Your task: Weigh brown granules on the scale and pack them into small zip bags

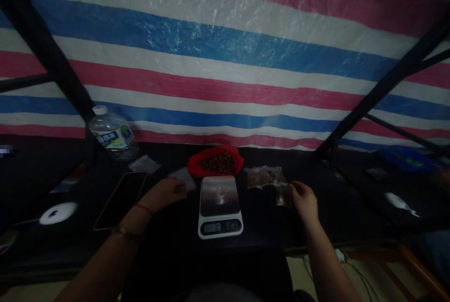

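Note:
My left hand [170, 192] is left of the kitchen scale, its fingers closed at the edge of a clear plastic bag [185, 177]. On the scale [208, 204] sits a small clear item [221, 191], too dim to name. My right hand [305, 202] pinches the side of a small filled zip bag [282, 195]. Just behind that bag lie several more zip bags [258, 177] holding brown-red bits. A red bag [197, 163], opened wide, stands behind the scale with a heap of dark reddish-brown bits [220, 163] inside.
At the left are a phone [121, 201], a white oval object [58, 213], clear plastic bags [145, 164] and a large plastic bottle [114, 135]. A white item [401, 202] and a blue tray [408, 159] lie far right. Black frame bars flank the striped sheet [218, 86].

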The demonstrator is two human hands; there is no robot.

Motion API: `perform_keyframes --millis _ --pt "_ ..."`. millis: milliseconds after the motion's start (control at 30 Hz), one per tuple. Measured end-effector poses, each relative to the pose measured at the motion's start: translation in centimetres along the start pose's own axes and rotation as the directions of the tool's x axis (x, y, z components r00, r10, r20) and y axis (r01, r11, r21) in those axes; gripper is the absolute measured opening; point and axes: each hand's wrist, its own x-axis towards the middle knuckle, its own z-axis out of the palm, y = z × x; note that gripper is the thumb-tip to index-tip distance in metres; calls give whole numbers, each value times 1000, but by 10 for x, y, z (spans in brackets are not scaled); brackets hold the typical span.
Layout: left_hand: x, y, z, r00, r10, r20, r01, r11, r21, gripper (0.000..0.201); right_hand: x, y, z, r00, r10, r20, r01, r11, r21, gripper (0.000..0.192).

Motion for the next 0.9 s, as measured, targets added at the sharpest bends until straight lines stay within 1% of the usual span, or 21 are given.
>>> perform_keyframes --millis 67,200,267,333,400,500,600,700,767,833,900 --pt "-2 -2 8 999 11 -30 -10 1000 23 26 -2 -9 -4 998 -51 -37 52 999 11 44" --pt "1 -1 14 1000 3 -10 -3 1000 24 37 -4 -37 -15 989 -121 -85 126 991 52 39" --pt "3 1 15 1000 13 -22 -12 1000 22 32 -6 -48 -17 987 -134 -86 139 988 64 37" --pt "2 4 17 999 22 -40 -20 998 51 26 -9 -54 -17 988 -137 -70 143 986 85 36" --pt "0 7 18 999 6 -39 -1 994 110 25 -13 -57 -16 989 -145 -34 148 983 108 35" --pt "-5 12 19 998 -61 -34 66 980 189 28 -17 -61 -12 985 -169 23 165 976 141 33" --pt "-7 14 20 994 -105 -43 112 974 198 29 -16 -67 -6 977 -205 53 194 966 171 30" --pt "-9 11 23 991 -127 -51 132 984 120 26 -13 -76 2 966 -251 59 236 952 195 27" --pt "-10 8 24 986 -161 -48 161 987 2 24 -11 -83 9 956 -284 72 264 941 210 26" --pt "-12 5 24 976 -208 -59 199 972 -121 28 -9 -89 17 945 -314 87 288 930 231 25" --pt "-15 3 21 961 -254 -110 227 951 -210 30 -8 -96 24 934 -344 96 310 914 261 23"
